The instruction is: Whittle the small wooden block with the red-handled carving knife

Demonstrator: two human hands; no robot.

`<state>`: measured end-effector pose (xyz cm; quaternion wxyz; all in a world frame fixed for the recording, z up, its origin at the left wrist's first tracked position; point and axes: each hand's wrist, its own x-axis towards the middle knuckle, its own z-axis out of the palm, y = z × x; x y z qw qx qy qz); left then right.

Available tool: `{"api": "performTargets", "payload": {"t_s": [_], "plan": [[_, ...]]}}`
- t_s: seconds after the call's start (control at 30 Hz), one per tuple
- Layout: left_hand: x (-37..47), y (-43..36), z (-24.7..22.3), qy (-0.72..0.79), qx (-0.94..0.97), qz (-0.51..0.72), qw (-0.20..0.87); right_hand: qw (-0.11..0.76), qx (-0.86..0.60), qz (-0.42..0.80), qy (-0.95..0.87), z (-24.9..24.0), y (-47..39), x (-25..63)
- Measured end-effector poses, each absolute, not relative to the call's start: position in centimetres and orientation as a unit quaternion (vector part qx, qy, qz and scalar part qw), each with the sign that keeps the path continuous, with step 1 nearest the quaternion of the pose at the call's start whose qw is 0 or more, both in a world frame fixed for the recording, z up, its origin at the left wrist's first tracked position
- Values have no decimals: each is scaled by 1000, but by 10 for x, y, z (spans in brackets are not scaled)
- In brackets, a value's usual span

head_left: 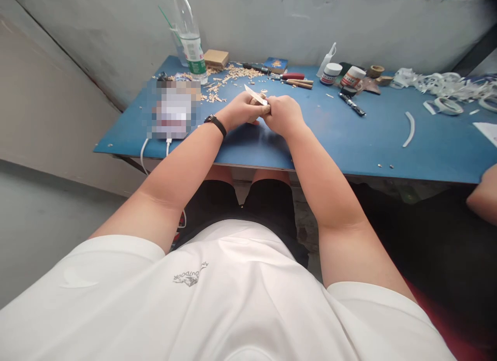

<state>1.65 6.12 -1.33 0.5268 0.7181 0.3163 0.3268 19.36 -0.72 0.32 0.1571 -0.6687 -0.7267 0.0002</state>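
Over the blue table [322,144], close to its front edge, my two hands meet. My left hand [243,110], with a black band on the wrist, is closed round a small brown wooden piece [257,100], mostly hidden by fingers. My right hand [285,114] is closed against it from the right, its fingers pinching a pale, flat, pointed strip [254,94] that slants up to the left across the wood. Whether this strip is a blade or folded paper I cannot tell. Wood shavings [233,73] lie scattered beyond my hands.
Behind stand a water bottle [192,45], a wooden block [216,58], red-handled tools [291,76] and lidded jars [331,74]. A blurred-out device [173,113] with white cables lies left. Tape rolls [446,105] and a black pen [352,104] are right. Another person's arm [485,195] shows at the right edge.
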Motion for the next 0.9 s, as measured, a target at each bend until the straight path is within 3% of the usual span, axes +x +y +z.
{"api": "performTargets", "payload": {"t_s": [0.4, 0.73, 0.9], "plan": [[31, 57, -20, 391, 714, 375, 444, 251, -704, -3, -664, -23, 17, 195], [22, 49, -9, 352, 728, 332, 486, 183, -670, 15, -719, -2, -2, 199], [27, 48, -14, 382, 730, 349, 445, 210, -699, -1, -683, -16, 10, 199]]}}
